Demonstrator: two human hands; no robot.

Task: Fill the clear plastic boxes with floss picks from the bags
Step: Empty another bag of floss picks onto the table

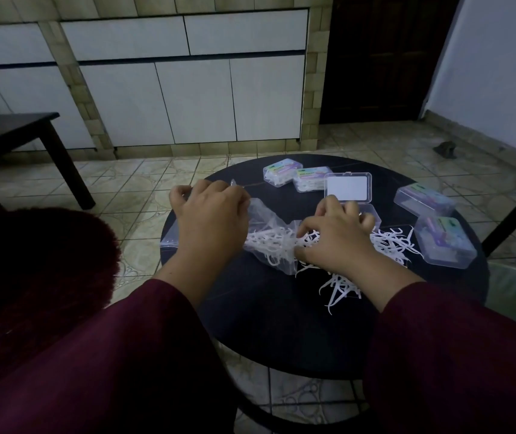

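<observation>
Both of my hands are down on the round black desk (281, 324), and my fingers are curled. My right hand (334, 236) has its fingers (352, 211) bent over a loose heap of white floss picks (391, 244), gathering some of them under the palm; just how many they actually hold I cannot tell. My left hand (212, 211) grips the far end of a clear plastic bag (266, 227), fingers folded round the crumpled film. The bag lies slumped on the desk with its long axis running from my left hand toward my right, its mouth facing the heap, and a tangle of white picks shows through it near that end. The picks themselves are thin, white, hooked at one end, and they point every which way; a few stragglers trail toward me near the desk's middle. Right beyond my right fingers sits an open clear box (349, 191), its lid tipped up and back. Two closed boxes (294, 175) holding picks, with pastel labels, lie side by side beyond it, touching. Two more clear boxes (435, 220) with similar labels sit to the right, near the desk's edge. My dark red sleeves (438, 355) cover both forearms.
</observation>
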